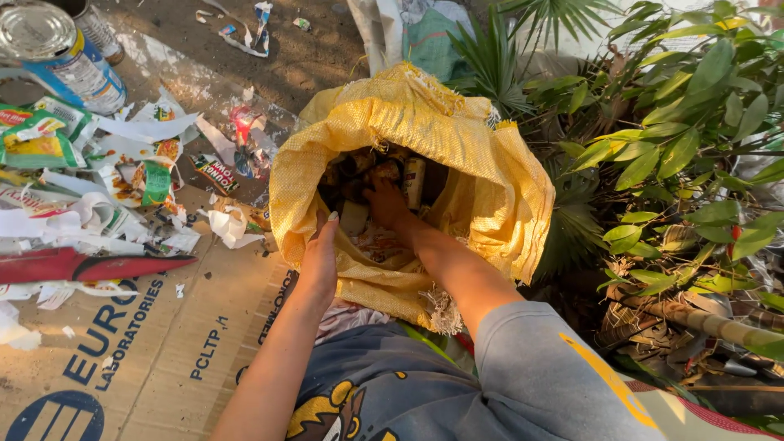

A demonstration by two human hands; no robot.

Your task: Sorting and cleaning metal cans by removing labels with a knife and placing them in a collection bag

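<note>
The right hand [385, 202] is plunged into the yellow woven sack [482, 175], fingers curled down among the cans and tins [412, 181] inside; whether its grip has closed on one cannot be told. The left hand [318, 260] clasps the sack's near-left rim, holding the mouth wide. Judging by this, the step is rummaging in the sack. Left lie torn paper labels [122, 175] on flattened cardboard [147, 343]; far left a large tin [57, 53]; right, leafy plants [678, 122].

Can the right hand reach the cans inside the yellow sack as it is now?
Probably yes. The left hand holds the rim of the yellow sack open, and the right hand is already inside its mouth, among the cans; nothing blocks it.
</note>
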